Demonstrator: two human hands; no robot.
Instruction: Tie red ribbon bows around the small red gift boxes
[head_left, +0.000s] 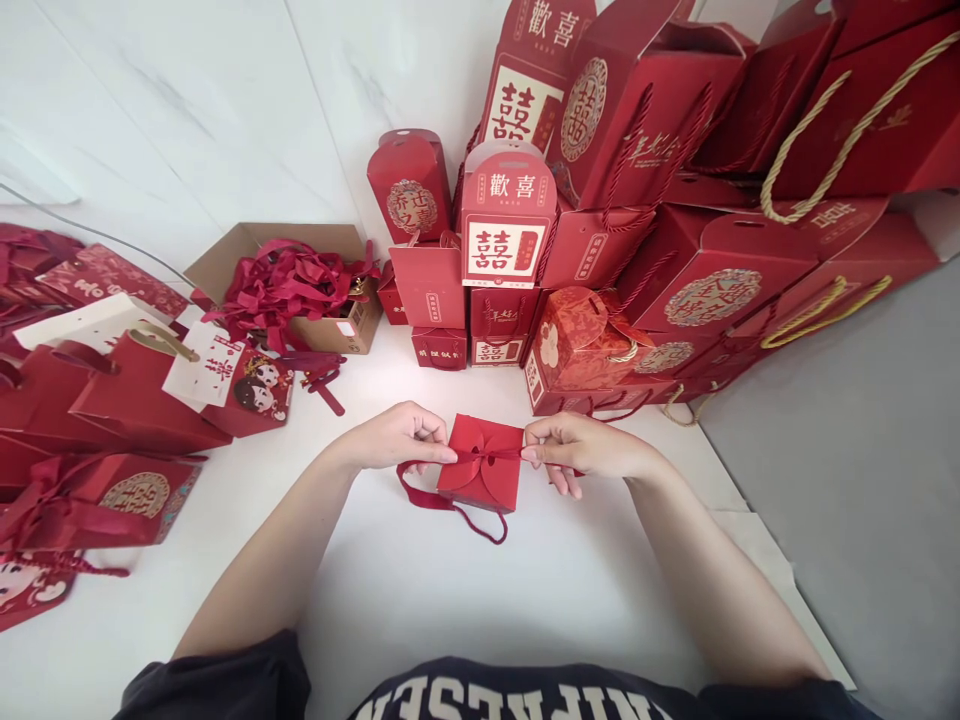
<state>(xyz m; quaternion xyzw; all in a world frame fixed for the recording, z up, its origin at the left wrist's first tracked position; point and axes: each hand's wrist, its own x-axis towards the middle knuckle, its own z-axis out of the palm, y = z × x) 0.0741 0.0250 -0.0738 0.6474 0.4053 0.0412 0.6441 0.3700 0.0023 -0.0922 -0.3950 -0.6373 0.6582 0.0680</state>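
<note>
A small red gift box (469,485) with curved, interlocking top flaps sits on the white table in front of me. A dark red ribbon (420,492) crosses its top and meets in a knot or crossing at the middle. My left hand (409,437) pinches the ribbon at the box's left edge. On the opposite side my right hand (566,447) pinches the other ribbon end, some fingers spread below it. The left ribbon tail hangs in a loop beside the box. A thin dark red cord (484,532) curls out at the near side.
Behind the box, red gift boxes (510,225) are stacked high towards the right. A cardboard box (345,330) full of red ribbons (281,275) stands back left. More red boxes (142,500) lie at the left. A grey surface (847,450) borders the right side.
</note>
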